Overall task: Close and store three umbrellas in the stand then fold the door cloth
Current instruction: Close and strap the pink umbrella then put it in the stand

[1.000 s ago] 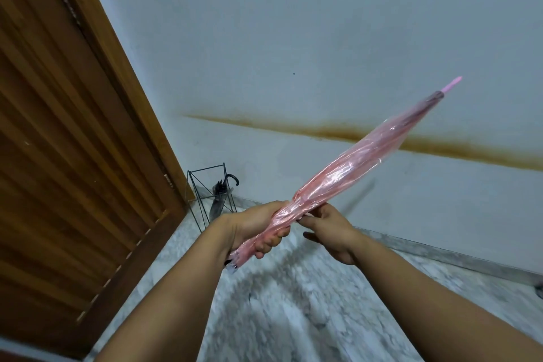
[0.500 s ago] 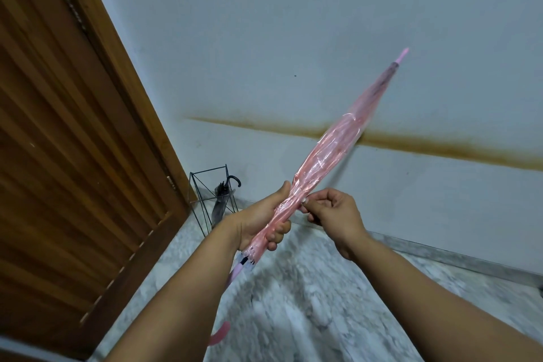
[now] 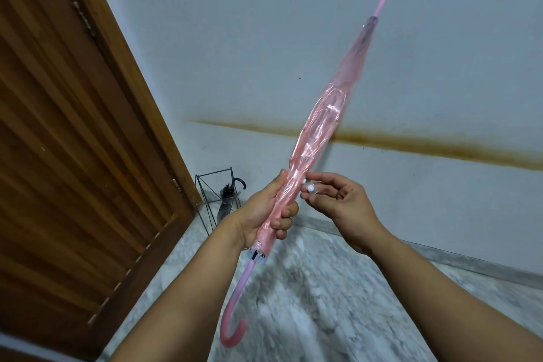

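Observation:
A closed pink see-through umbrella (image 3: 326, 123) points up and to the right, its hooked pink handle (image 3: 235, 317) hanging low. My left hand (image 3: 264, 211) grips the rolled canopy near its lower end. My right hand (image 3: 338, 200) pinches the umbrella's clear strap with a white snap button (image 3: 310, 187) right beside the canopy. A black wire umbrella stand (image 3: 216, 194) stands in the corner by the door, holding a dark closed umbrella (image 3: 227, 197) with a hooked handle.
A brown wooden door (image 3: 73, 141) fills the left side. The white wall (image 3: 293, 38) ahead bears a brown stain line. The floor (image 3: 308, 303) is grey-white marble.
The umbrella has swung from nearly level to steeply upright, and its handle has come into view below my left hand. My right hand has taken the strap between its fingertips.

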